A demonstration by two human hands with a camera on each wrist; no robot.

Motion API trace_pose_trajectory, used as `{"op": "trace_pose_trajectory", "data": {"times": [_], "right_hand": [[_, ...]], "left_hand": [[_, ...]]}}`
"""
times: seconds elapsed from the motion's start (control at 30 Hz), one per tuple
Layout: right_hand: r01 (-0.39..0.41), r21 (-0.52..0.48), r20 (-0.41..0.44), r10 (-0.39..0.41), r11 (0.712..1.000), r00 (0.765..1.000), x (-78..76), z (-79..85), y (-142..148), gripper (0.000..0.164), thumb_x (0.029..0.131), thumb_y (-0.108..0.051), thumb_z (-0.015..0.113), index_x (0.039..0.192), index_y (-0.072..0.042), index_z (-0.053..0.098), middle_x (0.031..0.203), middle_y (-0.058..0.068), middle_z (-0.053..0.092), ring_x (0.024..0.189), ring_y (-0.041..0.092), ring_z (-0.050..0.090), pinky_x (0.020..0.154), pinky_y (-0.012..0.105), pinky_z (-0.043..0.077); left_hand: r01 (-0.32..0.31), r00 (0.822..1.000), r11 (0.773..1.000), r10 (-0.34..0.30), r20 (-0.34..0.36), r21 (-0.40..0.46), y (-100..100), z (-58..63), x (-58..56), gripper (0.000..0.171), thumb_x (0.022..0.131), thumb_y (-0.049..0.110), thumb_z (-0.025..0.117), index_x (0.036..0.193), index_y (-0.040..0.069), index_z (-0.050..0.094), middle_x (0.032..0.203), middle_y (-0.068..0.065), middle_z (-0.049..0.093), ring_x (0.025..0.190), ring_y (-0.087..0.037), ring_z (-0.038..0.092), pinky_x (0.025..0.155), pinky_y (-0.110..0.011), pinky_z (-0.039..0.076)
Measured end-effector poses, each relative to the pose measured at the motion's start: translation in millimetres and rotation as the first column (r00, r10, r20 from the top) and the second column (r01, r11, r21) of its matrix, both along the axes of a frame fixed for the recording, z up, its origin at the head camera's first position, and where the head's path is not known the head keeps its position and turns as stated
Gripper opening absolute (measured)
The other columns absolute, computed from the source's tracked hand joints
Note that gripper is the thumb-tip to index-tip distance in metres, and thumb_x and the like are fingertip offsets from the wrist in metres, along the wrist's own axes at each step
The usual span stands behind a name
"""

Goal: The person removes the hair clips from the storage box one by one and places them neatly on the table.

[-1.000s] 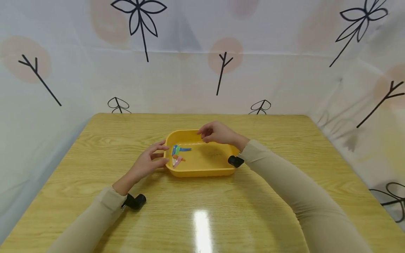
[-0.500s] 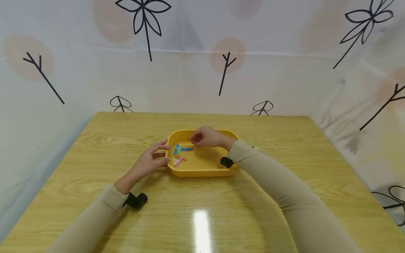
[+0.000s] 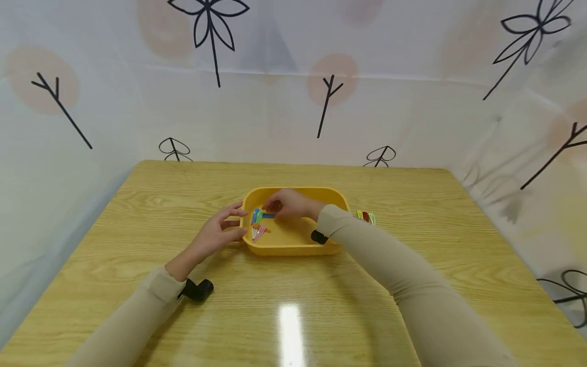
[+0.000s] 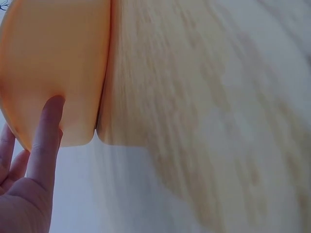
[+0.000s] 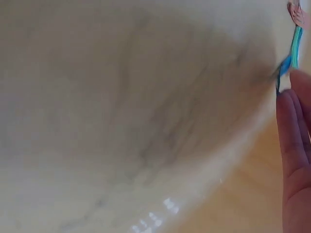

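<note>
Touching the tray: the bare left hand (image 3: 219, 229), at the left end of a yellow, round-cornered plastic tray (image 3: 293, 251); its fingers stand apart along the rim and outer wall.
Over the clips: the bare right hand (image 3: 289, 204), inside the tray at one end of a slim blue clip (image 3: 269, 216); fingers curled, thumb and fingertips close together, though I can't tell whether they pinch anything.
Clips in the tray: the blue clip lies crosswise at the left end, beside a light green clip (image 3: 259, 216), with a small orange clip (image 3: 257, 226), a white clip (image 3: 254, 235) and a pink clip (image 3: 259, 233) bunched nearer the front.
Clips on the table: yellow, red and pale green ones (image 3: 365, 217) in a cluster just right of the tray.
Sleeves: beige, long (image 3: 403, 278), with a black wrist camera (image 3: 199, 291) at each cuff.
Table: pale wood-grain top (image 3: 229, 316), one bright glare streak.
Backdrop: whitish cloth (image 3: 266, 112) with black line-drawn plants and peach blots.
</note>
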State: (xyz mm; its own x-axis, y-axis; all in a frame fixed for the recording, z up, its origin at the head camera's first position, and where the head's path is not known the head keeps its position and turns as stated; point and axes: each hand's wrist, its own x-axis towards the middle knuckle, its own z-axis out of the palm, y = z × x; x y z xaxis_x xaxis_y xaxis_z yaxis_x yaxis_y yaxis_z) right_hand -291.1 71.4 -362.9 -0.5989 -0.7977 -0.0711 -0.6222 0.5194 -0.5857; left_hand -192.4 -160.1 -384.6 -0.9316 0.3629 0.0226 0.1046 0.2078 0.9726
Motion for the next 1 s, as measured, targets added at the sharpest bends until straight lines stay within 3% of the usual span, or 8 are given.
{"op": "trace_pose_trajectory", "data": {"times": [0.17,0.5,1.0], "right_hand": [[-0.009,0.079,-0.082,0.015,0.997,0.996,0.3,-2.7,-3,0.03,0.081,0.01,0.062,0.11,0.002,0.066,0.106,0.011,0.065,0.095,0.02,0.061,0.084,0.023,0.049],[-0.091,0.176,-0.127,0.114,0.98,0.985,0.2,1.6,0,0.03,0.081,0.007,0.064,0.11,0.001,0.065,0.097,0.008,0.065,0.085,0.017,0.058,0.077,0.024,0.049],[-0.113,0.207,-0.172,0.15,0.972,0.974,-1.9,-3.6,-10,0.034,0.082,0.006,0.063,0.116,-0.001,0.063,0.086,0.005,0.061,0.075,0.014,0.049,0.071,0.022,0.044]], "left_hand": [[0.004,1.0,1.0,-0.004,0.002,0.012,0,-0.2,0.5,0.044,0.088,0.011,0.065,0.126,-0.005,0.05,0.151,-0.005,0.023,0.121,-0.04,0.043,0.081,-0.039,0.053],[0.002,1.0,1.0,-0.002,-0.002,0.006,0,1.0,1.5,0.043,0.088,0.009,0.065,0.126,-0.005,0.05,0.151,-0.005,0.023,0.12,-0.04,0.043,0.08,-0.038,0.054],[-0.007,1.0,1.0,0.007,0.005,0.01,-1,4.3,2.6,0.042,0.088,0.008,0.065,0.124,-0.006,0.051,0.151,-0.005,0.024,0.119,-0.04,0.044,0.079,-0.038,0.054]]}}
